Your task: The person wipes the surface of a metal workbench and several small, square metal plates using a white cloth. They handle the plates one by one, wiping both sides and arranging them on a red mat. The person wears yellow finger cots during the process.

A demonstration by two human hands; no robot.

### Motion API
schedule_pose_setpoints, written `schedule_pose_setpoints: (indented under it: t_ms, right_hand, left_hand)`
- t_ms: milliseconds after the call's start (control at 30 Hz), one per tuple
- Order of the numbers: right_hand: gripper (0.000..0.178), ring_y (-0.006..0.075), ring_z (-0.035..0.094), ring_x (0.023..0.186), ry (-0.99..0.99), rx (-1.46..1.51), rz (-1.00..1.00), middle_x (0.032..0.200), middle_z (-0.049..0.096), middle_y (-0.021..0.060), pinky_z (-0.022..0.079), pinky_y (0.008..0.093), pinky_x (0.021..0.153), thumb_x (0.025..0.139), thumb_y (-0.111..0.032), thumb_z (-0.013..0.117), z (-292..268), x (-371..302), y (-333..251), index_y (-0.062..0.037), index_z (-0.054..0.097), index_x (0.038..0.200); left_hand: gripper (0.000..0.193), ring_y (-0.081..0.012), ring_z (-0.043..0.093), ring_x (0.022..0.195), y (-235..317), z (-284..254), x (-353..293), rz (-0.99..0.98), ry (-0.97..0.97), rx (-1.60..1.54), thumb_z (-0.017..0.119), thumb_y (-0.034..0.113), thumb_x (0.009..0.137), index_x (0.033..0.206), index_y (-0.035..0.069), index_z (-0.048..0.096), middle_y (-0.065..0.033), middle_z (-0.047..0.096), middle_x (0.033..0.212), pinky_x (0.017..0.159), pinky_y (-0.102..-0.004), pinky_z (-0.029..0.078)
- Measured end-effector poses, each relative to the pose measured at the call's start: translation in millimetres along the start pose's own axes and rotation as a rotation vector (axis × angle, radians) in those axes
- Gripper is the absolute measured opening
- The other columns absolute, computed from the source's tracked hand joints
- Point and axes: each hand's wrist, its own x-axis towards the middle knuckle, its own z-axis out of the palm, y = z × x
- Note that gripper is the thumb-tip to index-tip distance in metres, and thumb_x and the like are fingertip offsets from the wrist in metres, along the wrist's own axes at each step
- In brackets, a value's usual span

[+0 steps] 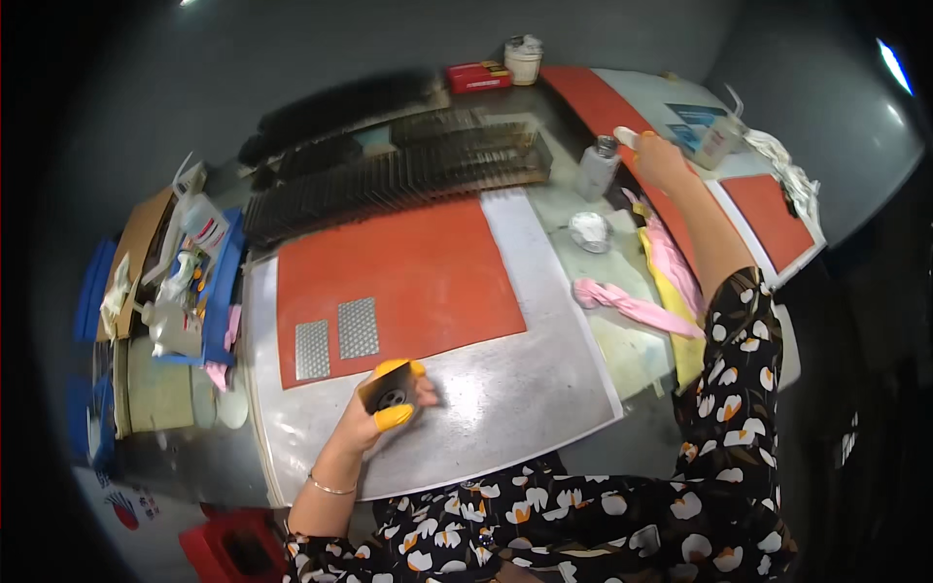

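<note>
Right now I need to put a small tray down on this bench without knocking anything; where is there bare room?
The orange mat is bare right of the two textured metal plates. The grey metal sheet is free right of the left hand. It is crowded around the pink cloth, the bottle near the right hand, and the left-edge clutter.

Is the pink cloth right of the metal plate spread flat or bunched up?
Bunched up. The pink cloth lies twisted in a long rumpled strip, not flat.
</note>
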Motion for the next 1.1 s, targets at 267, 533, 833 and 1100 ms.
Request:
schedule_pose_setpoints:
  t_ms: [267, 533, 833, 1100]
  right_hand:
    - [0.020, 0.0414, 0.058, 0.085, -0.085, -0.043, -0.067, 0.089, 0.059, 0.0236, 0.046, 0.0498, 0.073, 0.075, -0.007, 0.050, 46, 4, 31, 0.0014, 0.054, 0.093]
    - [0.026, 0.0356, 0.056, 0.080, 0.124, 0.581, -0.590, 0.087, 0.057, 0.0158, 0.043, 0.0406, 0.070, 0.070, -0.001, 0.054, -51, -101, -89, -0.0017, 0.058, 0.096]
    - [0.040, 0.0263, 0.051, 0.062, -0.046, 0.719, -1.041, 0.076, 0.053, 0.0074, 0.042, 0.0379, 0.054, 0.053, 0.001, 0.060, -74, -178, -220, -0.0071, 0.061, 0.092]
    - [0.026, 0.0277, 0.054, 0.067, -0.181, 0.658, -1.246, 0.079, 0.053, 0.0105, 0.044, 0.0378, 0.056, 0.054, -0.003, 0.062, -95, -174, -277, -0.0031, 0.057, 0.080]
  left_hand:
    - [0.037, -0.0161, 0.054, 0.090, 4, -2, 30, 0.239, 0.076, 0.461, 0.055, 0.002, 0.083, 0.120, 0.003, 0.048, -0.0059, 0.056, 0.093, 0.083, -0.0318, 0.045]
    - [0.037, -0.0182, 0.056, 0.090, -8, 0, 20, 0.288, -0.003, 0.370, 0.054, 0.000, 0.083, 0.119, -0.001, 0.049, -0.0094, 0.059, 0.097, 0.084, -0.0321, 0.045]
    - [0.029, -0.0166, 0.059, 0.087, 4, 8, -9, 0.321, -0.108, 0.499, 0.057, 0.000, 0.082, 0.111, -0.004, 0.055, -0.0101, 0.062, 0.094, 0.080, -0.0303, 0.047]
    - [0.018, -0.0174, 0.062, 0.086, -10, -3, -24, 0.276, -0.171, 0.522, 0.062, 0.001, 0.078, 0.097, 0.000, 0.063, -0.0089, 0.066, 0.090, 0.079, -0.0298, 0.048]
